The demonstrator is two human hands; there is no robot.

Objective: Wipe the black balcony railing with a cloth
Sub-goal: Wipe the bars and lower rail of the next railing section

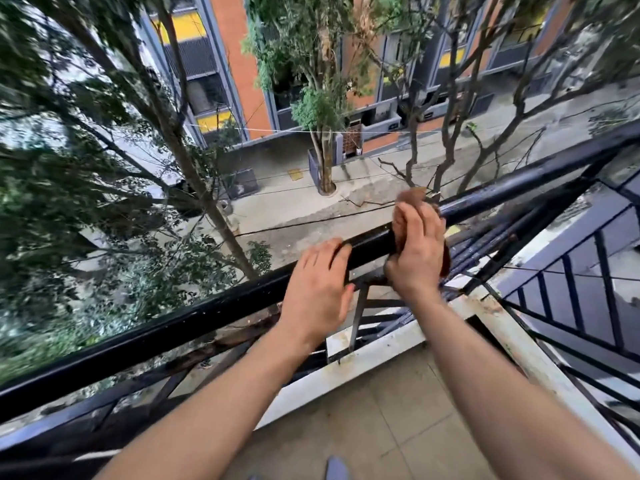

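Fingers of right hand curl cloth over railing at outer edge.

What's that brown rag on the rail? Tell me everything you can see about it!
The cloth is a reddish-brown, soft-looking rag draped over the black rail. The right hand grips it round the rail and hides most of it. A crumpled end sticks up above the hand, and another edge hangs down at the hand's right side. It is blurred, so no pattern shows.
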